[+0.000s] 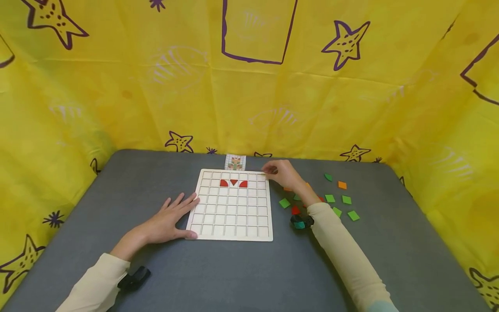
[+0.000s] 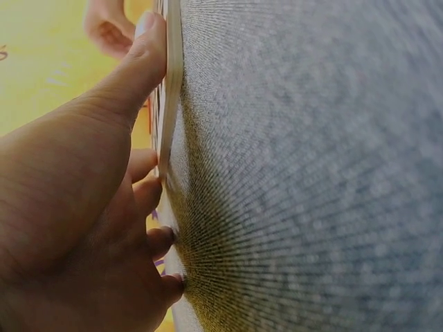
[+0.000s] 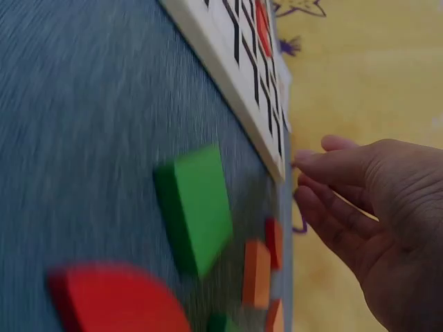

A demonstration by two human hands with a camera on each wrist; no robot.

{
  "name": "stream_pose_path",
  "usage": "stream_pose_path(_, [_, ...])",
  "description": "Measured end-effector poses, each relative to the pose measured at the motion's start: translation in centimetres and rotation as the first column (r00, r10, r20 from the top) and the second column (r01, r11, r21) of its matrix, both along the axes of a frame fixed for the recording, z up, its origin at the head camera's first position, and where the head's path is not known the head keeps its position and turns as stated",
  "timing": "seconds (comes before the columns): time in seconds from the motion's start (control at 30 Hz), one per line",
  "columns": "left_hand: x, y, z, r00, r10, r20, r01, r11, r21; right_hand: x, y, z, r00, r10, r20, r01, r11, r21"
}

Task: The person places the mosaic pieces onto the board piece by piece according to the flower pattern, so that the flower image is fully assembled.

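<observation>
A white grid board [image 1: 232,219] lies on the grey table. Three red pieces sit in a row near its far edge: a quarter-round piece [image 1: 224,183], a triangle [image 1: 233,182] and another quarter-round piece [image 1: 243,184]. My left hand [image 1: 167,221] rests at the board's left edge with fingers spread; its thumb [image 2: 142,62] touches the edge in the left wrist view. Over the board's far right corner hovers my right hand [image 1: 283,174], fingers loosely bent. In the right wrist view, no piece shows between the right thumb [image 3: 332,166] and the fingers.
Right of the board lie scattered green squares [image 1: 346,199], an orange square [image 1: 342,185], a green curved piece [image 1: 328,177] and red pieces [image 1: 295,210], some hidden under the right forearm. Behind the board is a small pattern card [image 1: 235,163]. A yellow patterned cloth [image 1: 249,95] hangs behind the table.
</observation>
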State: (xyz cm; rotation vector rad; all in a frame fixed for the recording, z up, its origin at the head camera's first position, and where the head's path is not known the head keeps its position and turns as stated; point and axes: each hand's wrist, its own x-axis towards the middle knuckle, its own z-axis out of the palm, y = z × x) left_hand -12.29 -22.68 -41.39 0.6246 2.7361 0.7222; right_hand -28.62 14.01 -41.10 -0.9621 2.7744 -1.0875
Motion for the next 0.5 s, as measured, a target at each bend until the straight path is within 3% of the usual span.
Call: stream_pose_path(0.5, [0.0, 0.0, 0.0, 1.000, -0.002, -0.005, 0.002, 1.000, -0.013, 0.1, 5.5, 0.4, 0.990, -0.136, 0.026, 0.135, 0.990, 0.040])
